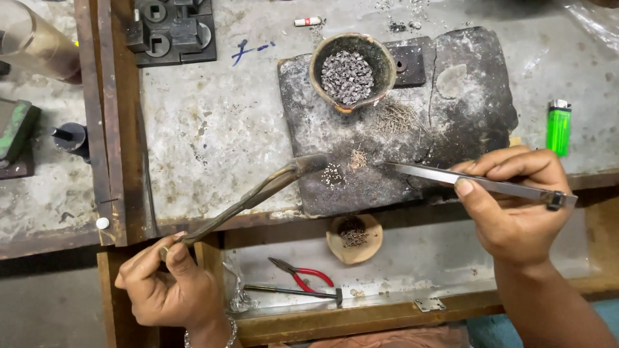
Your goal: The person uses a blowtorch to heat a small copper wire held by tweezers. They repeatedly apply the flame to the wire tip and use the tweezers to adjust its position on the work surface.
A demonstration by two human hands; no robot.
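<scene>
A scarred grey counter (213, 122) carries a dark charred slab (393, 161). On the slab sits a clay bowl (351, 69) of tiny metal bits. The left hand (169, 287) is closed around a curved blowpipe (248, 198), its tip at the slab's edge. The right hand (512, 206) pinches long tweezers (464, 180), pointed toward small beads (333, 174).

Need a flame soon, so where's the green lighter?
The green lighter stands on the grey benchtop at far right, beside the dark slab, above the right hand.
</scene>
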